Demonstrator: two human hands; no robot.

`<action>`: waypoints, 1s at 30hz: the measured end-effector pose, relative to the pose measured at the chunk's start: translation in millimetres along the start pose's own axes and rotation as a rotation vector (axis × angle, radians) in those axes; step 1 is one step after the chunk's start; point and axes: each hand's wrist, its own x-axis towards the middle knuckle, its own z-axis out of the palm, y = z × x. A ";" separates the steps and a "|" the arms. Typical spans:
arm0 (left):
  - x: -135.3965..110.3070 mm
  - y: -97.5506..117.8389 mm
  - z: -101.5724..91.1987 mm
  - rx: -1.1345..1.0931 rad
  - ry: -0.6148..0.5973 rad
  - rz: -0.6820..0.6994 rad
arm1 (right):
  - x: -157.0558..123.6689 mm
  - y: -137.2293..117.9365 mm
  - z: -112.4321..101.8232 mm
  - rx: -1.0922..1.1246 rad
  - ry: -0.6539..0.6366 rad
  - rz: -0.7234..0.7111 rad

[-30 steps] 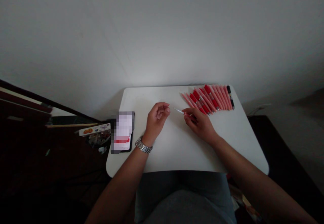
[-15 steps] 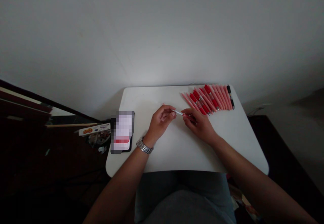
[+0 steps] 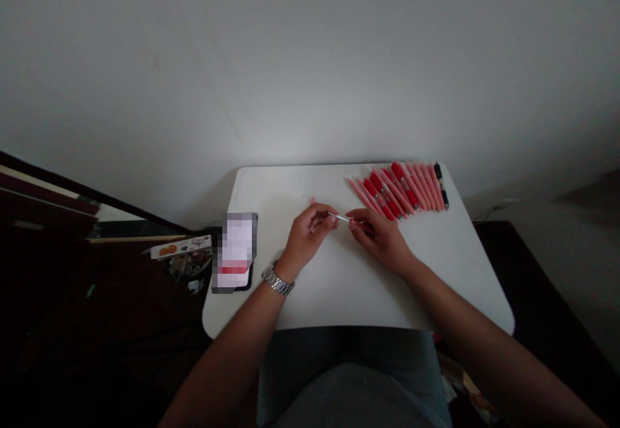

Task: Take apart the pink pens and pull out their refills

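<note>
A thin white stick (image 3: 340, 217), which looks like a pen refill, spans the small gap between my two hands above the table. My left hand (image 3: 312, 226) is closed in a pinch on its left end. In my right hand (image 3: 380, 237) the fingers are closed around a red pen part (image 3: 363, 226), mostly hidden by them, and the stick's right end meets it. A small pink piece (image 3: 312, 200) shows just behind my left fingers. Beyond my right hand lies a row of pink and red pens (image 3: 402, 189), with a black pen (image 3: 442, 186) at its right end.
The white table (image 3: 339, 292) stands against a grey wall (image 3: 310, 66). A phone (image 3: 235, 250), its screen blurred, lies at the left edge. Left of the table a box (image 3: 181, 247) and clutter sit lower down. A dark surface (image 3: 513, 273) is on the right.
Almost nothing differs. Both hands have shifted very slightly, and the gap between the fingertips looks a little smaller. The pens and phone have stayed in place.
</note>
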 end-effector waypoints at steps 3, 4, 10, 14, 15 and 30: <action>-0.1 0.6 0.7 0.000 0.005 0.000 | 1.5 -1.6 -0.9 -0.009 0.013 -0.032; -0.2 1.1 0.9 0.002 0.009 0.002 | 2.0 -2.1 -1.3 -0.012 0.015 -0.040; 1.0 4.5 -0.1 -0.004 0.075 0.025 | 2.2 -2.3 -2.5 -0.013 0.015 -0.050; 2.5 3.7 -2.7 -0.007 0.149 0.046 | 1.0 0.2 -2.2 0.001 0.009 -0.018; 2.7 3.2 -3.6 -0.005 0.169 0.050 | 0.8 0.8 -2.1 0.004 0.010 -0.009; 7.0 -5.4 -8.4 -0.020 0.294 0.078 | 0.1 2.4 -2.2 0.025 0.017 0.037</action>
